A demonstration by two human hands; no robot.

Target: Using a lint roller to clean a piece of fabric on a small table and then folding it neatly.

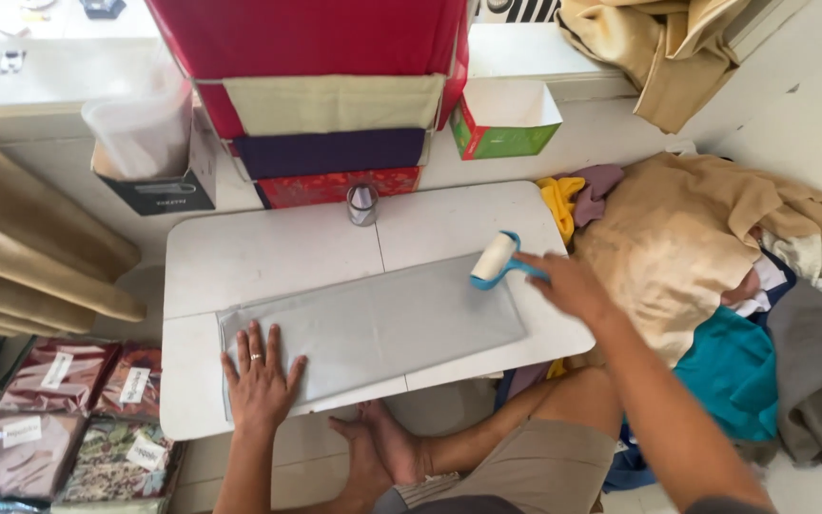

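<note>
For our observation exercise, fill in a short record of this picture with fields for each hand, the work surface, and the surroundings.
Left hand: left hand pressed flat, fingers spread, on the near left end of the grey cloth
Right hand: right hand grips the blue handle of a lint roller at the cloth's far right end
Surface: low white folding table, small metal cup at its far edge
Right side: pile of mixed fabrics
Left side: bagged fabric packs on the floor

The blue plastic lint roller handle (525,268) is mostly hidden inside the right hand (568,284). The packaged patterned fabrics (59,428) are cut off by the frame's lower left edge.
</note>
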